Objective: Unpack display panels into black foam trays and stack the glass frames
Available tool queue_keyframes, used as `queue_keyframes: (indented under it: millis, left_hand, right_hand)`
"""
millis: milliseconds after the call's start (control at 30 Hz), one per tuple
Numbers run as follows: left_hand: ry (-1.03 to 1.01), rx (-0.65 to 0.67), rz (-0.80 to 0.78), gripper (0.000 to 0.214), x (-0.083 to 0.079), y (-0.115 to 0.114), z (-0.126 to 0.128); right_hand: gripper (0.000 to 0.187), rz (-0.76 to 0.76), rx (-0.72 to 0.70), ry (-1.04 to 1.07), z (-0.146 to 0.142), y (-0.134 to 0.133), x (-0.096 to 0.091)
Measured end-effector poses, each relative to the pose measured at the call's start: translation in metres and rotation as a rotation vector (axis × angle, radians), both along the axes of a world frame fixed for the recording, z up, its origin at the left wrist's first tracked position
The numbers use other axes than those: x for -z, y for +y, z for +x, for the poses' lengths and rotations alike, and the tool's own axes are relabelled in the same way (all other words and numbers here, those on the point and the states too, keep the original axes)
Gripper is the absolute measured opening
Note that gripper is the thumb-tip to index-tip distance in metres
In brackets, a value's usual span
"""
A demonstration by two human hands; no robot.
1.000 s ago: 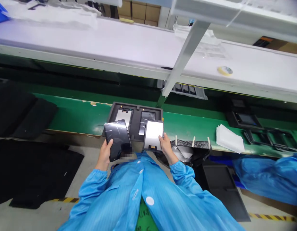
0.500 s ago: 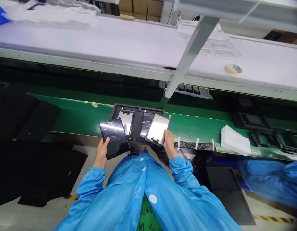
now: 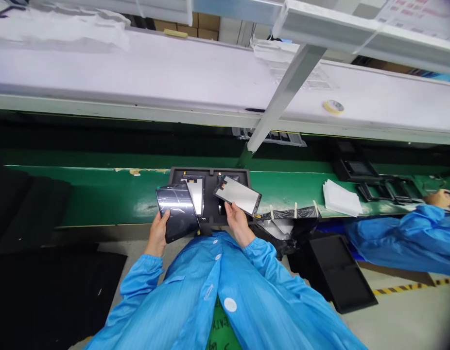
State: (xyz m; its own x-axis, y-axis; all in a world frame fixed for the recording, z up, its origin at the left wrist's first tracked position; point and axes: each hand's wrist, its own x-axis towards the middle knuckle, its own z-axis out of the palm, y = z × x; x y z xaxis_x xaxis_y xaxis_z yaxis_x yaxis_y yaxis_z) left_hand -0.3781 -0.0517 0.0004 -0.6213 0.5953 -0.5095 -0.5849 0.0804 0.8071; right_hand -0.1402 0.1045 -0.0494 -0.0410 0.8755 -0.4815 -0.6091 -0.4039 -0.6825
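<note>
From the head camera, the person in the blue coat is standing at the green belt [image 3: 112,194], holding one panel in each hand, the hands apart on either side of the black tray [image 3: 209,206]. The left hand [image 3: 158,236] is gripping the dark panel [image 3: 177,212] by its lower left edge, thumb lying on the glossy face; this panel is standing almost on end, its long axis running away from the body and leaning slightly left, overlapping the tray's left pocket. The right hand [image 3: 236,222] is pinching the silver panel [image 3: 238,195] from beneath at its near edge; the pale face is turned up and tilted, the long axis running crosswise, upper left down to lower right, over the tray's right pocket. The tray is lying straight ahead of both hands, just beyond them, the right hand being slightly nearer its open pocket. Off to the right, white sheets [image 3: 340,198] are lying on the belt, and a co-worker's sleeve [image 3: 403,238] is reaching in
</note>
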Motion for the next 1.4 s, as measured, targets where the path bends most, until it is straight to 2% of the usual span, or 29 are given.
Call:
queue_keyframes:
  millis: [100, 200, 300, 367, 433, 500, 567, 633, 667, 733, 833, 933, 1067, 1233, 1400]
  left_hand:
    - [-0.012, 0.018, -0.016, 0.055, 0.003, 0.002, -0.012]
    - [-0.016, 0.065, -0.026, 0.058, 0.004, 0.005, -0.020]
    - [0.011, 0.113, -0.035, 0.062, 0.005, 0.006, -0.026]
    - [0.019, 0.134, -0.040, 0.063, 0.005, 0.007, -0.029]
    - [0.008, 0.137, -0.045, 0.063, 0.004, 0.008, -0.033]
    - [-0.004, 0.127, -0.050, 0.061, 0.002, 0.009, -0.037]
    - [-0.003, 0.117, -0.041, 0.059, 0.000, 0.009, -0.043]
    - [0.016, 0.093, -0.024, 0.056, -0.002, 0.008, -0.050]
    - [0.030, 0.075, -0.018, 0.055, -0.002, 0.008, -0.053]
    - [0.051, 0.031, -0.019, 0.052, -0.002, 0.007, -0.059]
    - [0.074, -0.003, -0.014, 0.051, -0.001, 0.004, -0.063]
    - [0.067, -0.009, -0.002, 0.052, 0.000, 0.004, -0.062]
    - [0.031, 0.010, -0.001, 0.053, 0.003, 0.005, -0.059]
    - [0.013, 0.057, 0.009, 0.053, 0.013, 0.010, -0.054]
    - [0.021, 0.219, 0.025, 0.063, 0.021, 0.032, -0.031]
  right_hand:
    - [0.013, -0.010, 0.041, -0.046, -0.018, 0.018, 0.007]
    - [0.006, -0.092, 0.136, 0.014, -0.034, 0.032, 0.005]
    - [0.023, -0.192, 0.178, 0.115, -0.053, 0.028, 0.000]
    - [0.025, -0.241, 0.077, 0.112, -0.062, 0.015, -0.003]
    - [0.022, -0.201, -0.133, 0.032, -0.065, 0.000, -0.005]
    - [0.025, 0.007, -0.390, -0.150, -0.056, -0.007, -0.009]
    - [0.033, 0.355, -0.598, -0.488, -0.035, 0.000, -0.017]
    - [0.042, 0.693, -0.716, -0.954, -0.008, 0.020, -0.026]
    - [0.047, 0.808, -0.752, -1.195, 0.005, 0.032, -0.030]
    - [0.058, 0.902, -0.819, -1.603, 0.023, 0.052, -0.035]
    - [0.071, 0.876, -0.893, -1.958, 0.026, 0.060, -0.034]
    - [0.074, 0.767, -0.873, -2.107, 0.008, 0.046, -0.029]
    - [0.074, 0.627, -0.835, -2.144, -0.012, 0.030, -0.029]
    - [0.071, 0.590, -0.811, -2.124, -0.013, 0.027, -0.031]
    - [0.070, 0.538, -0.727, -2.072, -0.014, 0.037, -0.029]
